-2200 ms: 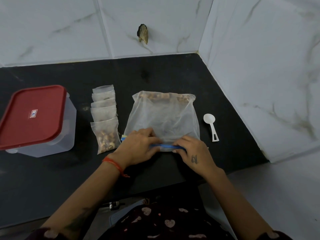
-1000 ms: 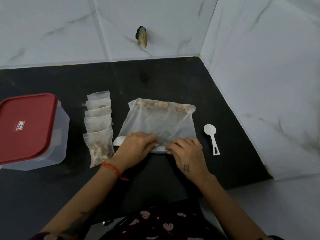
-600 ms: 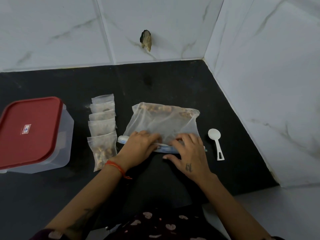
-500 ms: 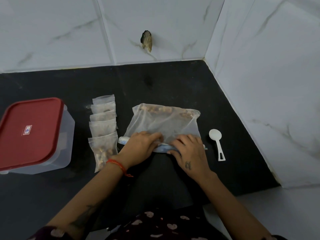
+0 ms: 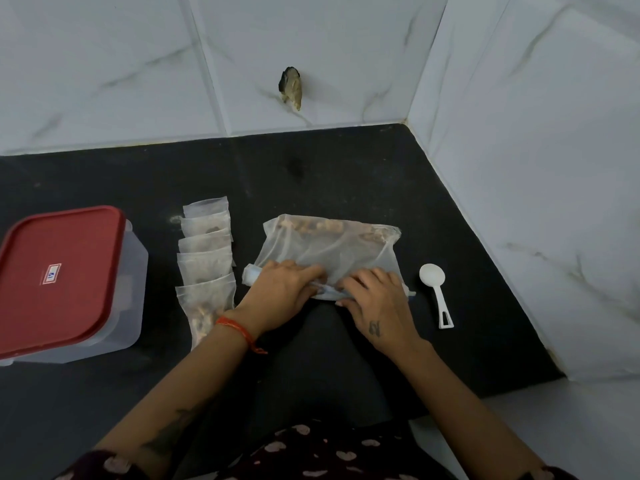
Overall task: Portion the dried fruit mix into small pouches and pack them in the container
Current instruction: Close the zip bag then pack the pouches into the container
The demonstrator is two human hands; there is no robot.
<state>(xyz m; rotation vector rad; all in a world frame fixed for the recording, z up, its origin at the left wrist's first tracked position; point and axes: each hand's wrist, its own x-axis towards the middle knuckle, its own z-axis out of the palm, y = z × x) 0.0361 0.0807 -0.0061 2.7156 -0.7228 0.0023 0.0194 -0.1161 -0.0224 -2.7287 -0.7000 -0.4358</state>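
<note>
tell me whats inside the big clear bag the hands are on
Brownish dried fruit pieces bunched along the far edge of the big bag. Its near edge is covered by the left hand and right hand.

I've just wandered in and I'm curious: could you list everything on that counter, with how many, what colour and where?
Big bag: one, clear plastic with a blue zip strip, centre of the counter, nuts and dried fruit gathered at its far end.
Small pouches: five as far as I can tell, clear, overlapping in a row left of the big bag.
Container: one, clear box with a red lid on it, far left.
Scoop: one, white, right of the big bag.
Counter: black, in a corner of white tiled walls.
Wall stub: one, dark, on the back wall.
Left hand: on the bag's near edge, orange thread at the wrist.
Right hand: on the same edge.
</note>
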